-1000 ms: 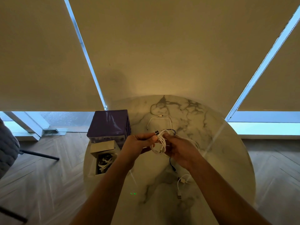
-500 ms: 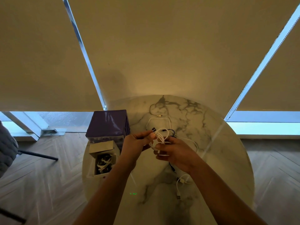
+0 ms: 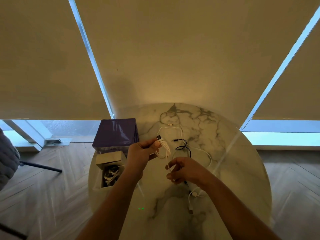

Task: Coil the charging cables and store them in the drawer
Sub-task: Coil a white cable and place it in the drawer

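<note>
Right hand (image 3: 186, 171) dropped back from coil, drew strand taut, pinched it loosely. Left hand (image 3: 141, 153) gripped white cable (image 3: 164, 149) coil above marble table (image 3: 233, 170), USB plug up. Open drawer (image 3: 110, 175) at left held coiled cables

I'm seeing two hands, left (image 3: 141, 154) and right (image 3: 186, 170), working one white cable (image 3: 164, 149); one black cable (image 3: 183, 146) and roughly three white ones lying beyond the open drawer (image 3: 110, 175), right of it.
</note>
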Available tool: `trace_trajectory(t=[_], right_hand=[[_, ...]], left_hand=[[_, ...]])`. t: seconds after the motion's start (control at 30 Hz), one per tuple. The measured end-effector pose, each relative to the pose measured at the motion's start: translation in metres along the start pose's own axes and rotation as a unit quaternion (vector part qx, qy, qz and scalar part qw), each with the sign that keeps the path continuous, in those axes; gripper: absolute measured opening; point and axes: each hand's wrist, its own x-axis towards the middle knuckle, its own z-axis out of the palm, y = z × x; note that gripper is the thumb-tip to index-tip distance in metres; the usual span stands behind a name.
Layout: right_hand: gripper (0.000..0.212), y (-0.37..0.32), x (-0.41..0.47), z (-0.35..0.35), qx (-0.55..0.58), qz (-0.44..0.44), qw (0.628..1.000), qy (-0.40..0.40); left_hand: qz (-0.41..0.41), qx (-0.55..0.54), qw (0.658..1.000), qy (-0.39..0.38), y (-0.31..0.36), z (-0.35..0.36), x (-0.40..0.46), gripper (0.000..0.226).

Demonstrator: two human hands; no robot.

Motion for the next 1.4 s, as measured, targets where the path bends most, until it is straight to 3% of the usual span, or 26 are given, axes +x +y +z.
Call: trace_trajectory(t=[0.17, 0.33, 0.73, 0.97, 1.07, 1.17, 1.27, 1.4], right_hand=[[0.023, -0.007, -0.004, -0.003, -0.089, -0.038, 0.995, -0.016], [0.027, -0.004, -0.005, -0.002, 0.008, -0.039, 0.999, -0.035], [0.019, -0.003, -0.009, -0.004, 0.071, -0.018, 0.996, -0.050], [0.014, 0.003, -0.007, -0.009, -0.064, -0.048, 0.995, 0.063], [0.010, 0.007, -0.004, -0.006, -0.032, -0.057, 0.988, 0.142], [0.005, 0.008, -0.002, -0.001, 0.033, -0.054, 0.985, 0.164], [0.005, 0.007, 0.002, 0.003, 0.088, -0.048, 0.981, 0.164], [0.018, 0.001, 0.004, 0.005, 0.073, -0.052, 0.980, 0.179]], left_hand=[[-0.055, -0.004, 0.998, -0.041, 0.000, -0.001, 0.000, 0.018], [-0.119, -0.007, 0.985, -0.126, 0.002, -0.007, 0.002, 0.020], [-0.110, -0.026, 0.988, -0.101, 0.008, -0.005, 0.004, 0.021], [-0.091, -0.028, 0.992, -0.087, 0.001, -0.001, 0.003, 0.021], [-0.072, 0.027, 0.991, -0.111, -0.001, -0.006, 0.002, 0.020], [-0.055, 0.073, 0.989, -0.118, -0.003, -0.008, 0.000, 0.019], [-0.044, 0.057, 0.993, -0.099, -0.007, -0.007, 0.000, 0.022], [-0.044, 0.023, 0.995, -0.085, -0.011, -0.004, -0.004, 0.022]])
